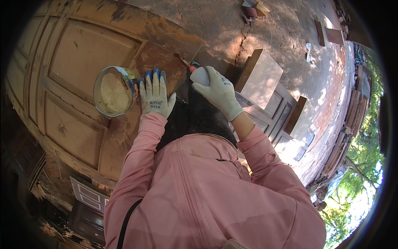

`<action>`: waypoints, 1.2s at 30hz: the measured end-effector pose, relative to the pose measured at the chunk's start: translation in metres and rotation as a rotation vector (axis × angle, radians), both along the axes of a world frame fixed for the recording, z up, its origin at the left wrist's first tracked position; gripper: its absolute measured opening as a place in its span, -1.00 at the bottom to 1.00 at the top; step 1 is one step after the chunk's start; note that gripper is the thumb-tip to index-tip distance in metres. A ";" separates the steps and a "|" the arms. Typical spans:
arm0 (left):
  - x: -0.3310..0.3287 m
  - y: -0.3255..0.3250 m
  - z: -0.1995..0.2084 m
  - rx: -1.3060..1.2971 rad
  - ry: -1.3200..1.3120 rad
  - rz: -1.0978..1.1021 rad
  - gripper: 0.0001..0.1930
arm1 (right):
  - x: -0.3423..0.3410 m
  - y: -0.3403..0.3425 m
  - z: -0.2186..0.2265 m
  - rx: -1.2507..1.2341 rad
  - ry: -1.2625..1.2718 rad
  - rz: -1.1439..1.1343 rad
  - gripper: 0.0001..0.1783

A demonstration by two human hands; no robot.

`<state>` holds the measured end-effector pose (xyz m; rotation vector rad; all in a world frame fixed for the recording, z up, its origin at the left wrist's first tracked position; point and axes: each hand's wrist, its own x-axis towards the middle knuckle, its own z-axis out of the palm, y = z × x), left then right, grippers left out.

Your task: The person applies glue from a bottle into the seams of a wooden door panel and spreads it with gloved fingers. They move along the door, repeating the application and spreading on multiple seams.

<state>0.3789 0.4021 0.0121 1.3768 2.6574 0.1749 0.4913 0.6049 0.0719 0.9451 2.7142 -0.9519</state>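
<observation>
My left hand (156, 93), in a white work glove with blue fingertips, lies flat with its fingers stretched out on a brown wooden surface (155, 56). Just left of it stands an open tin (112, 93) holding beige paste, its rim smeared. My right hand (219, 89), gloved in white as well, is wrapped round a white rounded squeeze bottle (200, 77). The bottle's red neck and thin, dark-ended tip point up and left over the brown wood. Whether the tip touches the wood I cannot tell.
A large panelled wooden door (78, 89) stretches out on the left. On the right are a wooden box-like piece (261, 79), a panelled frame (271, 116) and a brown board (296, 114) on the sunlit ground. Small items (253, 11) lie farther off.
</observation>
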 end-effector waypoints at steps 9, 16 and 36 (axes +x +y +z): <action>0.001 -0.001 -0.001 0.006 0.002 0.026 -0.10 | 0.009 0.001 0.005 -0.038 -0.021 -0.018 -0.31; 0.000 -0.001 -0.003 0.034 0.003 0.016 -0.09 | 0.016 0.000 0.003 -0.042 -0.017 -0.028 -0.30; 0.000 -0.001 -0.002 -0.011 0.004 0.000 -0.06 | 0.029 -0.003 0.004 -0.037 -0.002 -0.070 -0.34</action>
